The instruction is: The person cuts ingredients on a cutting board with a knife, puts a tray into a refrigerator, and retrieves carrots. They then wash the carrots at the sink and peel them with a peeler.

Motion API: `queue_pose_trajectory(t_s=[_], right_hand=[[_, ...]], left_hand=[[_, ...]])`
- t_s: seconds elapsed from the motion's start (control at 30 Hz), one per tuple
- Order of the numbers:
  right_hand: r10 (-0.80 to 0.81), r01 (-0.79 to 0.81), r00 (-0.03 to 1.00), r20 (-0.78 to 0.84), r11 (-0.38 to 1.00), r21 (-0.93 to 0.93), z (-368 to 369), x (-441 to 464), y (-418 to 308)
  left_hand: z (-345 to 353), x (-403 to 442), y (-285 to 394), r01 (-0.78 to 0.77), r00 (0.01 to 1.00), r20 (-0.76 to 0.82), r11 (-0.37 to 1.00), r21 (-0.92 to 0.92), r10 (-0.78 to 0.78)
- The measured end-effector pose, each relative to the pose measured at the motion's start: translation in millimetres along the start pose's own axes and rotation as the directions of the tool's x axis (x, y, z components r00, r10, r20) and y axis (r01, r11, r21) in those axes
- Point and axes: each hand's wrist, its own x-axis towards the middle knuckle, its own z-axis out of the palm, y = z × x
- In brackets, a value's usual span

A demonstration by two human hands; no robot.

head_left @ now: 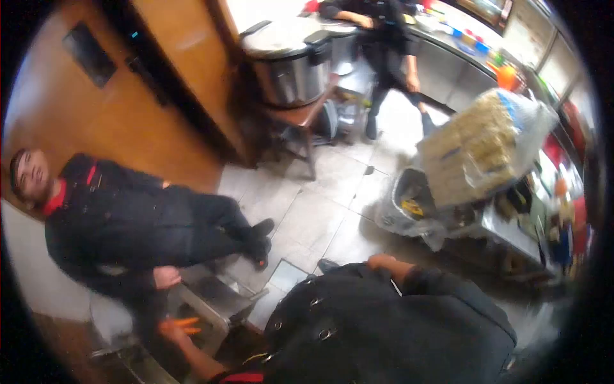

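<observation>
At the lower left, my left hand [171, 329] is closed around orange sticks [187, 325] that look like carrots. It is over a metal basin [208, 313], close to the hand of a person in dark clothes. My right hand [382, 261] is at the front of my black jacket [384, 326], low by my waist. Its fingers are blurred and partly hidden, so whether they hold anything does not show.
A person in black [134, 205] stands at the left, and another [387, 45] at the top. A large pot [291, 70] is on a wooden stand [297, 115]. To the right, a wrapped bulky pack [473, 147] leans beside a lined bin [400, 214].
</observation>
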Motion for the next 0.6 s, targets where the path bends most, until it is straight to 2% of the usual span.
queue_pose_trajectory(t_s=[0.03, 0.07, 0.1, 0.17, 0.2, 0.23, 0.27, 0.3, 0.4, 0.47, 0.57, 0.6], right_hand=[[0.578, -0.547, 0.814, -0.051, 0.735, -0.401, 14, 31, -22], [0.895, -0.78, 0.332, -0.299, 0.082, -0.621, 25, 52, -44], [0.895, -0.807, 0.309, -0.321, 0.068, -0.587, 32, 56, -71], [0.873, -0.836, 0.28, -0.4, 0.017, -0.548, 45, 52, -121], [0.892, -0.861, 0.262, -0.367, 0.044, -0.507, 44, 40, -114], [0.91, -0.885, 0.243, -0.335, 0.066, -0.461, 44, 25, -109], [0.875, -0.934, 0.122, -0.469, -0.058, -0.352, 56, 25, -135], [0.876, -0.924, 0.17, -0.451, -0.017, -0.382, 60, 18, -159], [0.876, -0.972, 0.038, -0.481, -0.08, -0.221, 71, -13, -156], [0.907, -0.977, 0.06, -0.417, -0.033, -0.212, 74, -28, -159], [0.908, -0.976, 0.094, -0.407, 0.003, -0.217, 85, -27, -225], [0.909, -0.979, 0.087, -0.408, 0.002, -0.203, 86, -38, -209]], left_hand=[[0, 1, 0, 0.062, 0.998, -0.008, 0.998, -0.024, -0.062], [-1, 2, -7, 0.129, 0.991, -0.014, 0.991, -0.042, -0.13], [-2, 6, -19, 0.201, 0.979, -0.019, 0.978, -0.058, -0.202], [-2, 28, -52, 0.308, 0.944, 0.176, 0.936, -0.171, -0.279], [3, 32, -56, 0.301, 0.941, 0.201, 0.943, -0.14, -0.271], [11, 34, -50, 0.275, 0.947, 0.198, 0.957, -0.09, -0.253], [22, 31, -38, 0.239, 0.955, 0.19, 0.97, -0.034, -0.228], [34, 25, -23, 0.203, 0.964, 0.169, 0.979, 0.021, -0.204], [56, 20, 7, 0.068, 0.983, 0.158, 0.989, 0.132, -0.089], [65, 16, 24, -0.033, 0.989, 0.146, 0.982, 0.187, 0.006], [75, 13, 49, -0.197, 0.978, 0.118, 0.95, 0.242, 0.173], [79, 10, 58, -0.255, 0.966, 0.11, 0.931, 0.261, 0.234]])
